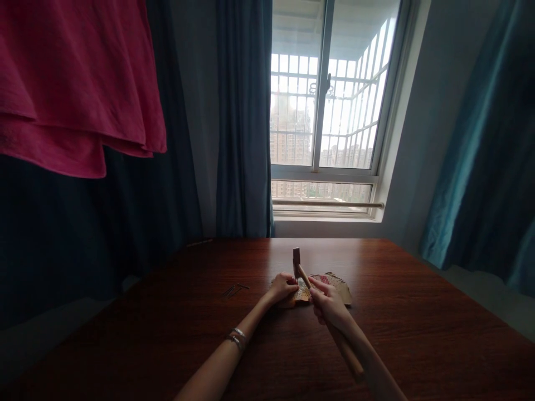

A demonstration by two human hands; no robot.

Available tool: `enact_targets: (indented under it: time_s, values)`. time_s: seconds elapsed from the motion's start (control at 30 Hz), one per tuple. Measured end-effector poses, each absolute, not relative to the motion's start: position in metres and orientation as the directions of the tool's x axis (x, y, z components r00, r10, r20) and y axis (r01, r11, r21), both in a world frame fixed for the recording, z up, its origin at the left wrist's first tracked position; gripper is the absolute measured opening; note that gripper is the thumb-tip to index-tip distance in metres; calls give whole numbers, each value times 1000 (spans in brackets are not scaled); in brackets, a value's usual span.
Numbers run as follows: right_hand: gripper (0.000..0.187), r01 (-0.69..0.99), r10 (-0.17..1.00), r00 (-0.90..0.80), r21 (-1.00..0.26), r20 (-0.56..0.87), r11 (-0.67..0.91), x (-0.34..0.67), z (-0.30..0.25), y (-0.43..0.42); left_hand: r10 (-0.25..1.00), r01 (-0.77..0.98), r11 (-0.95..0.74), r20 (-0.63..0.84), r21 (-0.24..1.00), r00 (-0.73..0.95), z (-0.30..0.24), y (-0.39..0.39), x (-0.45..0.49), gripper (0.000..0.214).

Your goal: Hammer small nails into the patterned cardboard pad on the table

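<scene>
A hammer (346, 353) with a pale wooden handle is gripped around its shaft by my right hand (330, 303). Its dark metal head (296, 255) stands right above the fingertips of my left hand (284, 288). Those left fingers are pinched together over a flat, patterned tan piece (303, 295) with an uneven edge; whatever is between them is too small to make out. Partly behind my right hand, the tan piece continues with a reddish patch and a notched rim (336, 278). Several thin dark nails (236, 289) lie loose to the left of my left hand.
Everything rests on a wide, glossy reddish-brown table (167, 345). Beyond its far edge are a barred window (321, 111) and blue curtains (244, 122). A pink cloth (83, 83) hangs at the upper left.
</scene>
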State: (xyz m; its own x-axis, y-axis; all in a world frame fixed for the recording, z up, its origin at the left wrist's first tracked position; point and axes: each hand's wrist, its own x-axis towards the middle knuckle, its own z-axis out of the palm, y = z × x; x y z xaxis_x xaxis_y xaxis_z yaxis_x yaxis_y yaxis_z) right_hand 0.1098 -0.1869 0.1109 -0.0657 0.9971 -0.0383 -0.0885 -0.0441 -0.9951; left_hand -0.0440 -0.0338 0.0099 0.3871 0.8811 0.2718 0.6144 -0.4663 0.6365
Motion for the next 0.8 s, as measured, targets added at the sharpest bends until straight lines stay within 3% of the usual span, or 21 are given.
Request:
enact_targets:
  time_s: [0.2,0.4,0.57,0.8]
  values:
    - [64,-132,999,-24,-991,28,24,112,119,-187,862,596,-499,289,629,417,9,-33,-45,22]
    - [66,-82,997,-62,-995,-43,-48,111,109,-186,868,603,-487,273,632,414,9,-33,-45,22]
    - [66,-116,1000,-17,-993,16,14,108,108,-187,859,595,-502,282,627,427,9,-33,-46,21]
    - [70,-86,999,-33,-996,-24,-27,105,111,-187,865,628,-494,262,601,429,9,-32,-45,23]
